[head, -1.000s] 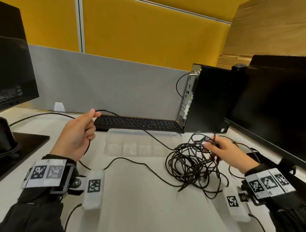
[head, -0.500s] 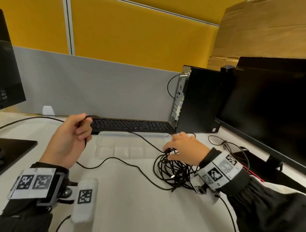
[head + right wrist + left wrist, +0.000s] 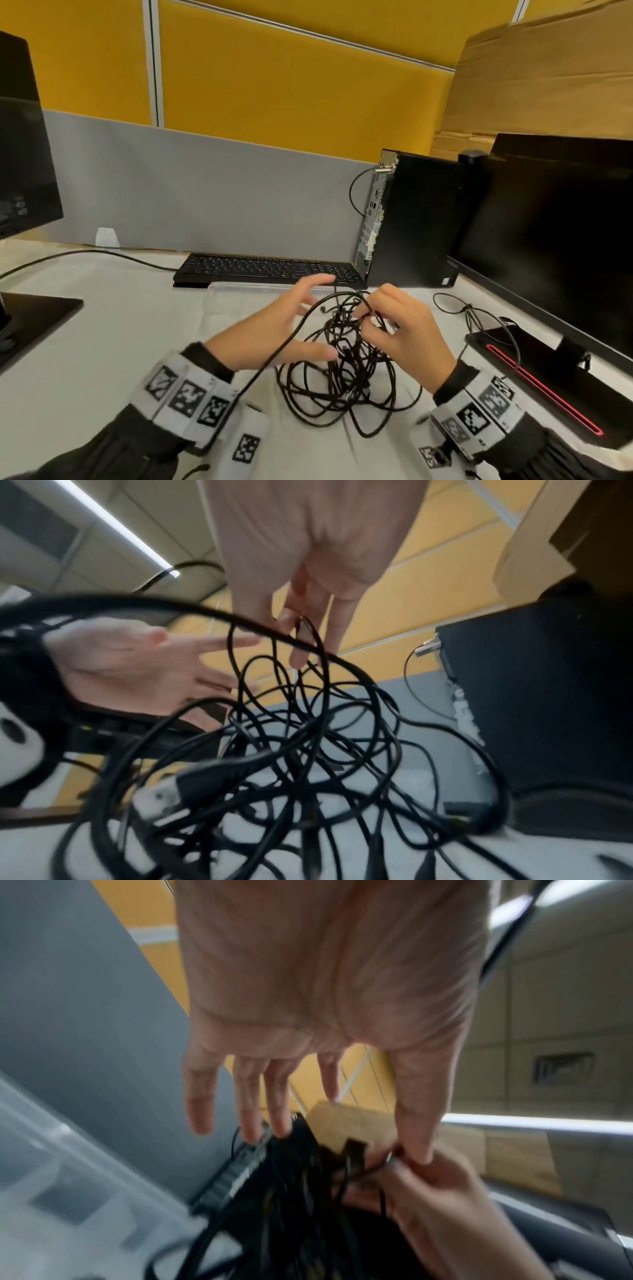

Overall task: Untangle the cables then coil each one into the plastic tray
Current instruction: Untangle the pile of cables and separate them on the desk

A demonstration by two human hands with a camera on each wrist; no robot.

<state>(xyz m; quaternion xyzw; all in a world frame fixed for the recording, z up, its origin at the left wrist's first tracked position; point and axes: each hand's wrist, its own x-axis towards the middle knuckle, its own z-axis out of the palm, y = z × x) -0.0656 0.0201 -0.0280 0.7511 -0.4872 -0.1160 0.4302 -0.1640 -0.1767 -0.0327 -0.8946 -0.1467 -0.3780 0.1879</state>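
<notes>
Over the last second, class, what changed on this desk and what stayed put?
The left hand let go of its cable, opened and moved right to the cable tangle. The right hand now pinches strands at its top. Plastic tray and keyboard stayed.

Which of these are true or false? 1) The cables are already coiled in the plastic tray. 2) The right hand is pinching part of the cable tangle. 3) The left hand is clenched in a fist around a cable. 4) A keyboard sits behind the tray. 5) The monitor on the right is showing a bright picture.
1) False. The black cable tangle lies in a heap on the desk, in front of the plastic tray.
2) True. The right hand pinches strands at the top of the tangle.
3) False. The left hand has its fingers spread open, beside the tangle.
4) True. The keyboard lies just behind the tray.
5) False. The monitor is dark.
</notes>
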